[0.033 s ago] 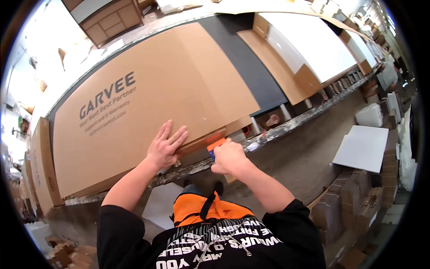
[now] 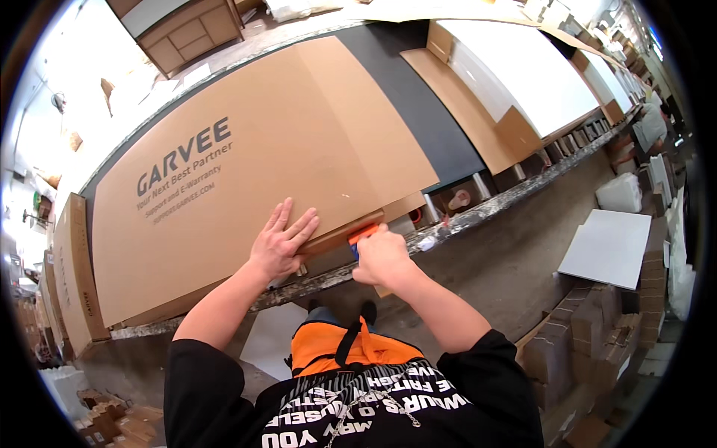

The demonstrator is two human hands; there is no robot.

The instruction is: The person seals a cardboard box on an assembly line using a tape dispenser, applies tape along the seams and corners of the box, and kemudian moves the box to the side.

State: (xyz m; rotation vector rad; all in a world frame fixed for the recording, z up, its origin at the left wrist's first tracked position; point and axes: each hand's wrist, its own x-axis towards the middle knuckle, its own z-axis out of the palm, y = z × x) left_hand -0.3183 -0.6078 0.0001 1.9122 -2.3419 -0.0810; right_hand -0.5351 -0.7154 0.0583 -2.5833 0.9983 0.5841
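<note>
A large flat brown cardboard box (image 2: pixel 276 149) with dark printing lies on the workbench in front of me. My left hand (image 2: pixel 280 243) rests flat with fingers spread on its top, by the near edge. My right hand (image 2: pixel 385 254) is closed round an orange-and-blue hand tool (image 2: pixel 363 234). The tool's front is against or very close to the box's near side, just right of my left hand. My fingers cover part of the tool, so its exact kind cannot be made out.
A dark belt surface (image 2: pixel 403 97) runs under the box. Farther right stands an opened carton (image 2: pixel 515 131) with a white panel (image 2: pixel 523 71). Metal rollers (image 2: pixel 482 185) line the near edge. White boards (image 2: pixel 606 246) and stacked cartons (image 2: pixel 575 317) stand at the right.
The view has shifted slightly. My right hand and the tool have moved a little up along the box's near side. My left hand stays on the box.
</note>
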